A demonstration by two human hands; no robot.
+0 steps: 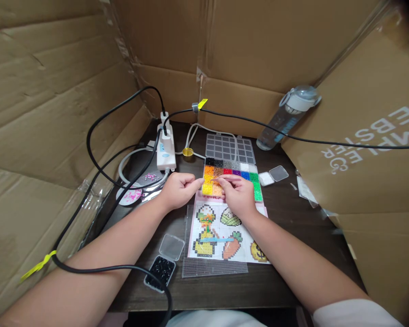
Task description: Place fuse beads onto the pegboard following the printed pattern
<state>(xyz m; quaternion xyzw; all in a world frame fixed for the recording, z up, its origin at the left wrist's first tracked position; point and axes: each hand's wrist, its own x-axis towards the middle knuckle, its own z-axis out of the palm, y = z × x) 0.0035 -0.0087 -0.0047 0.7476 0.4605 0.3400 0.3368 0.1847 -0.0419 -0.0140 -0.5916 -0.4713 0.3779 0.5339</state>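
Note:
My right hand (239, 196) is closed around a thin pinkish pair of tweezers (232, 180), whose tip points left over the yellow and orange compartments. Beneath it lies an open bead box (258, 186) with beads sorted by colour. My left hand (180, 190) is curled closed at the left edge of this box; what its fingers hold, if anything, is hidden. Just below the hands, a printed pattern sheet (214, 227) with pixel drawings, among them a carrot, rests on a clear pegboard (214, 269). Some beads and a light blue strip lie on the sheet.
Black beads fill a small open case (160, 272) at front left. A white case (266, 179) stands right of the bead box. Behind are a power strip (166, 150), a gold round object (187, 152) and a water bottle (288, 118). Black cables (98, 269) cross over my left forearm. Cardboard walls surround the table.

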